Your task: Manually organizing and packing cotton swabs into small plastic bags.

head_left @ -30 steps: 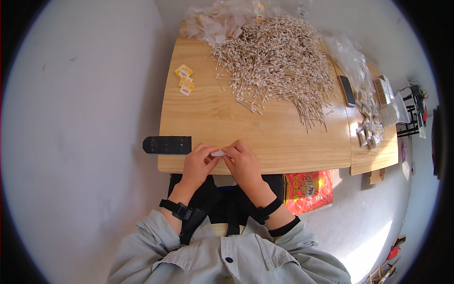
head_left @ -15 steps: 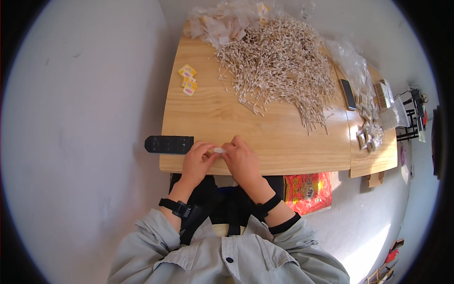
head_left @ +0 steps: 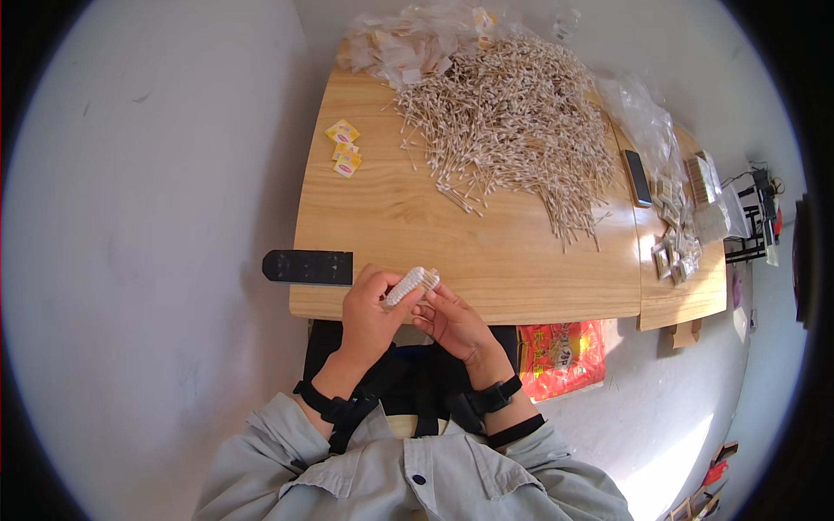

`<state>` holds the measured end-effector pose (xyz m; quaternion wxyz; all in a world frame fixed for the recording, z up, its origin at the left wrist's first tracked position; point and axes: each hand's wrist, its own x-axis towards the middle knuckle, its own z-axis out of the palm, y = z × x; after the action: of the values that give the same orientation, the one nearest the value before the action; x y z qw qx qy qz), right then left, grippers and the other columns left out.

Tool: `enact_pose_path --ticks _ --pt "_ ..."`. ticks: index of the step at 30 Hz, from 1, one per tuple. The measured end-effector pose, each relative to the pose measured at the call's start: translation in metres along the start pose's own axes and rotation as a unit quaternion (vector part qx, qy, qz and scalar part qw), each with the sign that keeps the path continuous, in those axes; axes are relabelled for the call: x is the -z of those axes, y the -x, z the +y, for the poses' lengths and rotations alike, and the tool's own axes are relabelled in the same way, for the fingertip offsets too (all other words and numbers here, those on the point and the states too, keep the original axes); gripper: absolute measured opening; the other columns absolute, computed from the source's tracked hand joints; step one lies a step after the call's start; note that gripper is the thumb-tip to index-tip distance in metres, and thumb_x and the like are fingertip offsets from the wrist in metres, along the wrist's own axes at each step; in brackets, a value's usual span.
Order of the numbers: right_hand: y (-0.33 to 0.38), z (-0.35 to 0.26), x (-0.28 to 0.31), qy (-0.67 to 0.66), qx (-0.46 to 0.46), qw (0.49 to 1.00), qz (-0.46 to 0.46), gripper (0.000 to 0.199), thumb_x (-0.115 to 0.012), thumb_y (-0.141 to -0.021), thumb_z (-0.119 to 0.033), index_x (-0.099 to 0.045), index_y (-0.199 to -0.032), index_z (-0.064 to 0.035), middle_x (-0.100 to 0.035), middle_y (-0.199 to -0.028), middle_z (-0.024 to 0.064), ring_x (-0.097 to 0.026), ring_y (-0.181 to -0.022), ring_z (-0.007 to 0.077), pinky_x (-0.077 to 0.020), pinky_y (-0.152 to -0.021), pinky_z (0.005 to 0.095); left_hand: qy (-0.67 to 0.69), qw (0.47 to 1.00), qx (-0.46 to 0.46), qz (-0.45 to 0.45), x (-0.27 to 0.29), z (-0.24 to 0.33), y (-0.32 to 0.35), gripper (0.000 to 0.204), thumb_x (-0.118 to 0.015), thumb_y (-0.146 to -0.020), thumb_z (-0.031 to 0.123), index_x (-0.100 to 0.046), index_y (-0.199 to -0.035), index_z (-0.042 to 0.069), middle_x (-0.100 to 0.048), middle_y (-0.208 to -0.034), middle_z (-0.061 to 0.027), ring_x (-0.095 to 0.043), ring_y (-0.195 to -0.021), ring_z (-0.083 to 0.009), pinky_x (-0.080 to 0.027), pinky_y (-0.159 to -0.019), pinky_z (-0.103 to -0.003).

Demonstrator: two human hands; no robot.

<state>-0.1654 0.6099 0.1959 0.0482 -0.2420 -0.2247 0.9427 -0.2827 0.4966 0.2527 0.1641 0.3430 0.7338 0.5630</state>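
Turned since half a second ago: your right hand (head_left: 458, 330) rolls from knuckles-up to show more of its palm side and sits lower; the bundle of cotton swabs (head_left: 411, 285), earlier just a small white patch between your fingers, now stands out plainly. Your left hand (head_left: 369, 313) shifts only slightly.

Bundle: in front of you, over the near edge of the desk (head_left: 408, 230), slanting up to the right. Rows of white tips face up along its length; tan sticks show at the right end.

Left grip: pinching the bundle, thumb on the near side, fingers at the far side. Right grip: fingers bent, fingertips at the bundle's right end; you cannot tell from this view whether they pinch it.

Just left of your left hand, a dark oblong tray-like piece (head_left: 307, 267) overhangs the desk's left edge. Farther up on that side, a few yellow-and-white cards (head_left: 345, 149) overlap.

Beyond your hands, a broad heap of loose swabs (head_left: 521, 122) spreads over the far half, strays along its near fringe. Crumpled clear bags (head_left: 400, 48) bunch at its far left.

To the right: a dark phone (head_left: 637, 178), clear plastic sheeting (head_left: 643, 104), small wrapped packs (head_left: 678, 252). Below the desk edge, right of your legs, a red printed bag (head_left: 565, 356).
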Motion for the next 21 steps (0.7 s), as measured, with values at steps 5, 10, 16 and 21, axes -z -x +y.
enact_pose_path --ticks 5,10,16,21 --pt "-0.001 0.004 0.003 -0.015 0.006 0.998 -0.057 0.027 -0.051 -0.099 -0.017 -0.051 -0.125 -0.0096 -0.062 -0.111 0.0019 -0.062 -0.098 0.0119 -0.0531 -0.083 0.0285 -0.078 0.990 -0.116 0.012 0.000 0.013 0.001 0.021 -0.077 -0.073 0.010 -0.069 -0.092 0.006 -0.054 -0.077 -0.0071 -0.054 -0.069 -0.0226 -0.044 -0.060 -0.032" --pt "-0.002 0.006 0.009 -0.008 0.011 0.996 -0.087 0.029 -0.043 -0.101 -0.021 -0.049 -0.127 -0.0090 -0.061 -0.115 0.0041 -0.061 -0.103 0.0138 -0.0525 -0.088 0.0321 -0.126 0.970 -0.205 -0.040 0.001 0.012 0.000 0.029 -0.076 -0.069 0.009 -0.069 -0.097 0.009 -0.053 -0.078 -0.0058 -0.053 -0.072 -0.0245 -0.042 -0.063 -0.036" --pt "-0.001 0.010 0.008 -0.031 0.015 0.993 -0.116 0.034 -0.042 -0.102 -0.029 -0.049 -0.128 -0.0082 -0.060 -0.119 0.0076 -0.059 -0.110 0.0185 -0.0519 -0.092 0.0365 -0.131 0.967 -0.220 -0.018 -0.008 0.012 0.005 0.043 -0.080 -0.067 0.010 -0.064 -0.107 0.009 -0.056 -0.092 -0.0084 -0.053 -0.085 -0.0264 -0.043 -0.075 -0.036" --pt "-0.006 0.015 0.019 -0.033 0.000 0.992 -0.119 0.037 -0.042 -0.102 -0.033 -0.050 -0.128 -0.0080 -0.059 -0.121 0.0087 -0.060 -0.110 0.0202 -0.0520 -0.092 0.0374 -0.120 0.969 -0.216 0.004 -0.013 0.024 0.004 0.039 -0.077 -0.066 0.012 -0.065 -0.103 0.012 -0.058 -0.091 -0.0049 -0.055 -0.087 -0.0264 -0.042 -0.078 -0.038"
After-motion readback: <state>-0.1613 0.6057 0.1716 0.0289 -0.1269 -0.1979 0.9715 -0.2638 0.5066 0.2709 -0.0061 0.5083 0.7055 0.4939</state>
